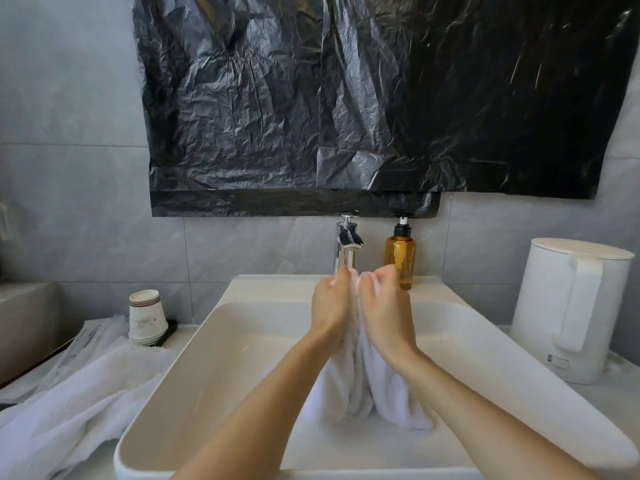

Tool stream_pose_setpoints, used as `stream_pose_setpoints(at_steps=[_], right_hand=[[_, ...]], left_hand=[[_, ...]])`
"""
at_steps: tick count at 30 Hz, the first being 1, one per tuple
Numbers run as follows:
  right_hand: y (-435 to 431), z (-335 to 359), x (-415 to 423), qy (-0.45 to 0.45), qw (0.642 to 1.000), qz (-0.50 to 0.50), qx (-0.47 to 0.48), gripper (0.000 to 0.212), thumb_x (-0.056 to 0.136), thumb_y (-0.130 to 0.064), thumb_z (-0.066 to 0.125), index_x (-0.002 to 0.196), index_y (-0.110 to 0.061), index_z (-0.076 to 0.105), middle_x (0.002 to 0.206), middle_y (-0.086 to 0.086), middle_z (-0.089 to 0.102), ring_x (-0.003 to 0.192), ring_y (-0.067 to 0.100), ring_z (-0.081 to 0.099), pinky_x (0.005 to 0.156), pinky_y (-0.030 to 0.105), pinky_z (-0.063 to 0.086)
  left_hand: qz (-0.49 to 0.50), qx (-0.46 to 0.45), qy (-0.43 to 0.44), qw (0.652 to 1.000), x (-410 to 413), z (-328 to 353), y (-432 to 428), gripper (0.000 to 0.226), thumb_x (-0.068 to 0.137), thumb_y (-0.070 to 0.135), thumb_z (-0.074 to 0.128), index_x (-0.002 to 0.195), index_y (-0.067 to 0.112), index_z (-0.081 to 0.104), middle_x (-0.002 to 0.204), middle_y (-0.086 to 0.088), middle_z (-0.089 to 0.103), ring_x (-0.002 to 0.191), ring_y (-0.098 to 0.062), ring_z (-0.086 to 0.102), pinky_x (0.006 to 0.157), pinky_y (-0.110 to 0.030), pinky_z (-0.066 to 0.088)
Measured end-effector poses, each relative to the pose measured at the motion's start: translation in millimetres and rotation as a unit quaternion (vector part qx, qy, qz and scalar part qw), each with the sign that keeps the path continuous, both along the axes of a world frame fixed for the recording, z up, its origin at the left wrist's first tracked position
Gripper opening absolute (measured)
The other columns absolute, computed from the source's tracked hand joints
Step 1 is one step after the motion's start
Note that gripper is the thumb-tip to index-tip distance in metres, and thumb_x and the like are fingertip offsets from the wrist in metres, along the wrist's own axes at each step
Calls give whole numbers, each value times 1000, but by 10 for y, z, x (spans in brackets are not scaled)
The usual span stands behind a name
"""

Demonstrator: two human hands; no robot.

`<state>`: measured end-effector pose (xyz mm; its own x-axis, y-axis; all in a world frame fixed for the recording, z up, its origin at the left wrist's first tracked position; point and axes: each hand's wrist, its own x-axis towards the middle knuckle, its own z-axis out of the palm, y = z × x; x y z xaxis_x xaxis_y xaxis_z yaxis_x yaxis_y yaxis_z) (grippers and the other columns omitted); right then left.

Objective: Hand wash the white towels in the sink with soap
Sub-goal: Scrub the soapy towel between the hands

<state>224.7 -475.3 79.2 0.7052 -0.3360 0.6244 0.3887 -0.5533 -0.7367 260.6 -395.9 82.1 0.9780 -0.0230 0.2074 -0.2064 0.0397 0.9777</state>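
White towel point(349, 386), amber soap bottle point(400, 258), black plastic sheet point(311, 98)

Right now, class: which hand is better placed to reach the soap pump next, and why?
Right. The right hand sits in front of the amber soap bottle; the left hand is nearer the faucet. Both grip the towel, so one must let go.

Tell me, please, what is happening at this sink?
A person is hand washing a white towel over the white sink. The left hand and the right hand grip its upper part close together, just in front of the faucet, and the rest hangs down into the basin. A second white towel lies on the counter at the sink's left. An amber soap pump bottle stands behind the sink, right of the faucet.
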Motion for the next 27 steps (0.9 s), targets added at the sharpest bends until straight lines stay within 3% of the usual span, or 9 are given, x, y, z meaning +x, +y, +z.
stream_pose_setpoints(at_steps=[3,8,13,18,23,27], right_hand=[[154,-74,-93,-38,993,36,-107,14,97,-29,52,93,-17,46,75,0,60,69,18,60,56,31,49],[40,34,106,31,996,-42,71,18,98,-26,48,89,-11,46,71,-4,51,77,28,54,65,34,39],[137,-81,-139,-68,994,28,-87,15,97,-26,51,89,-15,45,71,2,59,65,21,58,55,37,44],[-20,50,128,81,991,-26,100,20,99,-28,44,91,-10,49,75,-2,54,81,26,56,63,33,36],[88,-83,-117,-20,993,37,-114,20,99,-30,47,88,-14,42,68,3,58,64,25,57,56,40,41],[28,53,115,62,996,-7,61,21,100,-31,43,87,-14,43,73,-2,56,79,30,57,66,38,41]], left_hand=[[45,-16,29,998,55,14,98,54,97,28,41,45,19,50,45,4,49,56,-21,43,64,-32,36],[-22,-17,10,1000,-45,23,35,33,96,30,44,71,14,57,65,-4,55,64,-19,51,62,-28,40],[56,4,-5,998,64,20,70,42,95,33,42,58,15,47,57,-1,54,61,-22,47,63,-32,38],[-11,16,-45,999,-74,11,-2,39,98,32,45,62,18,54,61,3,55,62,-15,49,63,-29,39],[63,12,-10,998,48,9,96,49,96,30,43,48,20,40,51,5,42,63,-21,38,63,-32,33],[-1,2,-30,1000,-88,46,31,30,95,30,48,70,13,50,63,-3,47,61,-17,44,58,-28,36]])
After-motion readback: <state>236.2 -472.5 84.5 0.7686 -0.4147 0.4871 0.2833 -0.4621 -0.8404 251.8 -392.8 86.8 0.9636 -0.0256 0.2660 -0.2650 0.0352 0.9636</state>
